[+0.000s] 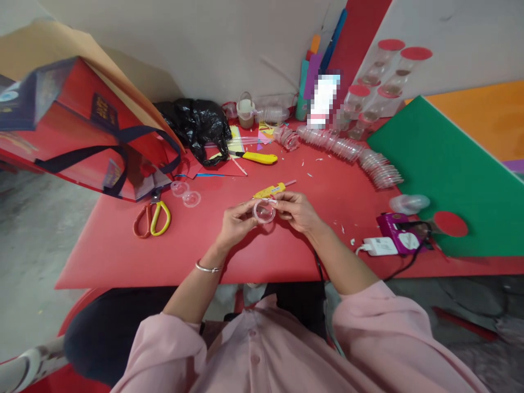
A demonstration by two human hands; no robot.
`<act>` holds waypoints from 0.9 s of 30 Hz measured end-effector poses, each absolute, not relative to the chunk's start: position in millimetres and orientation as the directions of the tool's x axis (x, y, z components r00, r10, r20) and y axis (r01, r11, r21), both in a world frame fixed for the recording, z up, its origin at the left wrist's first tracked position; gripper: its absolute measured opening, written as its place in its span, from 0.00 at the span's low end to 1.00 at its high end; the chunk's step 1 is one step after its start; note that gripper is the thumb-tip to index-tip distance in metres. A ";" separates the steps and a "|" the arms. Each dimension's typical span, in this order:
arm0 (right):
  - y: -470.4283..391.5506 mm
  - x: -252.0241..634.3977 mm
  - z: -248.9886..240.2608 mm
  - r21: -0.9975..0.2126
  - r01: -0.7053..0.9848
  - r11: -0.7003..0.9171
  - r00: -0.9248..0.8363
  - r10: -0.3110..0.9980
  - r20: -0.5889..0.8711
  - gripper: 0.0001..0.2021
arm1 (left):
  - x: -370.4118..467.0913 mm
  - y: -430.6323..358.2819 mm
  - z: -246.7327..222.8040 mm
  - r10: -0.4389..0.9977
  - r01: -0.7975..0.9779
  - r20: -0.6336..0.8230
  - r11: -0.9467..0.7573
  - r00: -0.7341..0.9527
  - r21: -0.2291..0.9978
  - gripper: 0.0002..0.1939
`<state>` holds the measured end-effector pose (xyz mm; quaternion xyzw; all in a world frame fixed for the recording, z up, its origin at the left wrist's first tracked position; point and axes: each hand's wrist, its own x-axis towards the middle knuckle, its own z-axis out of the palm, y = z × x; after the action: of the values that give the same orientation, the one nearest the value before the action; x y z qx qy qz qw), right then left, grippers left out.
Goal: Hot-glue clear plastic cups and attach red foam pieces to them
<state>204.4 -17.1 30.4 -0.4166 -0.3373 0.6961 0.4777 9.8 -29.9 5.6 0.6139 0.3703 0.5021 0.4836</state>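
Observation:
Between my hands is a clear plastic cup point(264, 213), held a little above the red table with its round rim facing me. My left hand point(238, 222) pinches the cup's left side. The fingers of my right hand point(297, 210) are closed at its upper right edge, where a small whitish piece shows; I cannot make out what it is. Just beyond the cup lies a yellow glue gun point(270, 191) with a stick poking out of its right end. Two clear plastic pieces point(186, 195) lie to the left, near scissors point(152, 217) with one red and one yellow handle.
A red bag point(94, 125) stands at the left, beside a black plastic bag point(200, 128). A yellow-handled cutter point(257, 158) lies behind the glue gun. Nested clear cups point(347, 147) curve along the back right, near a green board point(458, 191), a white charger point(380, 246) and a purple box point(403, 233).

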 end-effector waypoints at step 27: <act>-29.0 208.7 43.2 -0.959 -0.258 -0.121 -0.179 0.981 -0.076 0.20 | 10.6 -35.6 25.6 0.907 -0.178 0.205 -0.148 0.368 0.973 0.25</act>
<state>208.7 -29.0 43.2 -0.4085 -0.4426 0.6274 0.4936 10.6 -35.6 25.6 0.5936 0.3069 0.4708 0.5760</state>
